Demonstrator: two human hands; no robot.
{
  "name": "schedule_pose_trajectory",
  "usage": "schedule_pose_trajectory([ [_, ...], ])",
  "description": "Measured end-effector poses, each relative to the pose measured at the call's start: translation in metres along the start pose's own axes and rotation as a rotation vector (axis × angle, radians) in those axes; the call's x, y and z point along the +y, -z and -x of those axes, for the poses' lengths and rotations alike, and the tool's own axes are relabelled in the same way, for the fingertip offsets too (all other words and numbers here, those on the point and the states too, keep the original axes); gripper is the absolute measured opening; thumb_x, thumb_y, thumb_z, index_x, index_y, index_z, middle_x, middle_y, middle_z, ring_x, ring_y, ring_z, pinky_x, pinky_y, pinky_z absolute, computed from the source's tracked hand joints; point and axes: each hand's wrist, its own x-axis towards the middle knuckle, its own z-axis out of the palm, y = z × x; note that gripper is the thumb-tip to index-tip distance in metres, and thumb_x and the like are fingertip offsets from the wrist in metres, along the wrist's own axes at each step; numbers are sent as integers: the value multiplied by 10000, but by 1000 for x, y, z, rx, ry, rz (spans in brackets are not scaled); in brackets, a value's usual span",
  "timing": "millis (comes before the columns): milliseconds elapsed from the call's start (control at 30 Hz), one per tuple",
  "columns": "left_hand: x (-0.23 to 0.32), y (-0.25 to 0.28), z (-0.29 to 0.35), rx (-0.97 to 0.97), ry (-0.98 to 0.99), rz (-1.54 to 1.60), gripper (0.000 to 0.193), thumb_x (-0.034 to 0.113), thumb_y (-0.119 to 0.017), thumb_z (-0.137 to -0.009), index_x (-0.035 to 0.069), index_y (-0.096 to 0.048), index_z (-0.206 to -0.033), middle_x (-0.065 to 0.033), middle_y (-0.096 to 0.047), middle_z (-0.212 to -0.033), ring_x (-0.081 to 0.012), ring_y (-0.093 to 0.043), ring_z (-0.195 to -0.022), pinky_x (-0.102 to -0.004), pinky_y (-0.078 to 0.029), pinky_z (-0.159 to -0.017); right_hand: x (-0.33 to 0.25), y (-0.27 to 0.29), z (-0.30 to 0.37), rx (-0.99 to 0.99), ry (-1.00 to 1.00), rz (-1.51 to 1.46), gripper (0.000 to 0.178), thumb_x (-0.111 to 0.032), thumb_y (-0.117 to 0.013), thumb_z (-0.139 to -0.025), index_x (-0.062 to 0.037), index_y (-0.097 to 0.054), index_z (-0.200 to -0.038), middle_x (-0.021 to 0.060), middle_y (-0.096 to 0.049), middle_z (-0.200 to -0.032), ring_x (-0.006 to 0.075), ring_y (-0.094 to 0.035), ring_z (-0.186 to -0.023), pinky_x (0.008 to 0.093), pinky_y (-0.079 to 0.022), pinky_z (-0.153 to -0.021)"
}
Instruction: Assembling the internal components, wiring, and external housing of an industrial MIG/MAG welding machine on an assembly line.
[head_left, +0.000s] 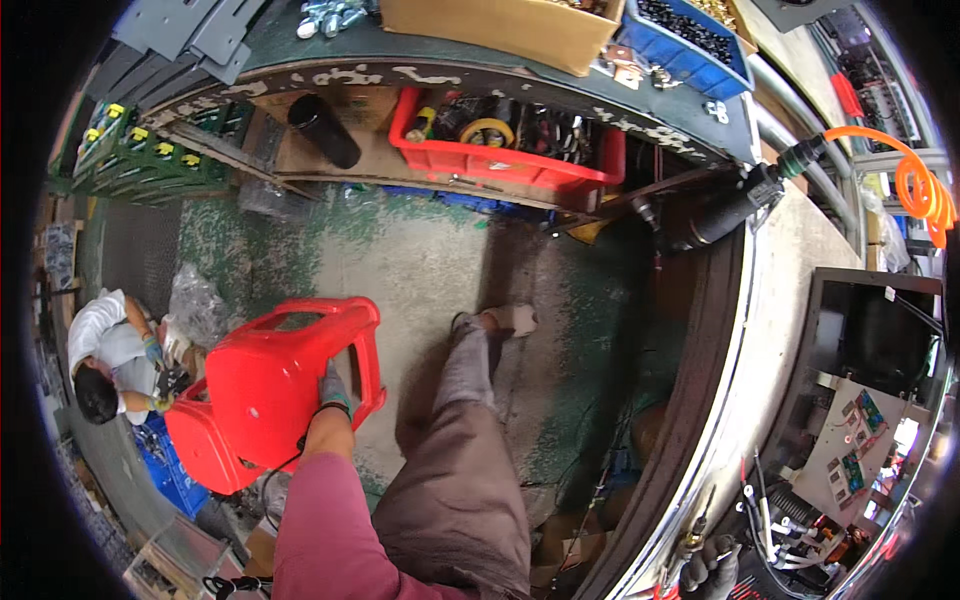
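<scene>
- Left arm: pink sleeve (325, 520) rises from the lower edge, bare forearm beyond it, reaching forward and slightly inward from the shoulder side.
- Left hand (334, 388): gloved in grey, dark band at the wrist, fingers pointing forward against the near edge of the red stool (262, 385). Contact clear; far side of the fingers hidden, so cannot tell if they are clamped or merely resting.
- Right hand: uncertain. Dark grey glove (712, 566) at lower right, beside cables; cannot tell whether a hand fills it or how its fingers stand.
- Red crate (500, 170), under the counter (310, 50): yellow tape roll (505, 131) and a jumble of dark items. Black cylinder (325, 132) just left of it.
- On the counter: blue bin (690, 72) full of small black parts; cardboard box (490, 28) beside it, small metal pieces inside.
- Green crates (150, 160) at upper left, yellow-marked contents.
- Stool: left of the trouser leg (455, 490), above the floor (400, 250) in view, near a co-worker (105, 350). Glossy plastic, tilted over, broad smooth panel, open frames at its ends.
</scene>
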Motion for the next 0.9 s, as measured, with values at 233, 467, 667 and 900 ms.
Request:
schedule_pose_trajectory([
  [233, 79, 73, 74, 316, -284, -11, 523, 342, -328, -937, 124, -371, -1410, -94, -332, -1469, -300, -280, -1358, -510, -186, -1097, 37, 22, 23, -360, 0, 221, 274, -322, -451, -976, -130, -482, -783, -35, -414, -602, 74, -355, -462, 226, -297, -390],
  [467, 167, 235, 166, 465, -948, -244, 340, 268, -446, -879, 154, -654, -1122, -142, -599, -1200, -300, -571, -1117, -469, -390, -960, 18, -25, 53, -284, 97, 158, 284, -316, -458, -972, -133, -479, -756, -45, -407, -567, 51, -358, -473, 205, -268, -401],
  [667, 42, 405, 241, 847, -1071, 569, 243, 215, -451, -810, 43, -621, -783, -214, -626, -780, -401, -607, -745, -508, -480, -673, -27, -46, 29, -338, 197, 36, 286, -322, -459, -971, -135, -475, -756, -46, -402, -570, 48, -354, -474, 201, -264, -404],
  [900, -153, 584, 289, 1336, -695, 1228, 364, 372, -552, -829, 65, -664, -988, -161, -679, -875, -298, -661, -821, -367, -505, -739, -20, -48, 19, -339, 220, -34, 288, -328, -461, -971, -137, -471, -756, -48, -396, -573, 44, -350, -474, 197, -258, -408],
])
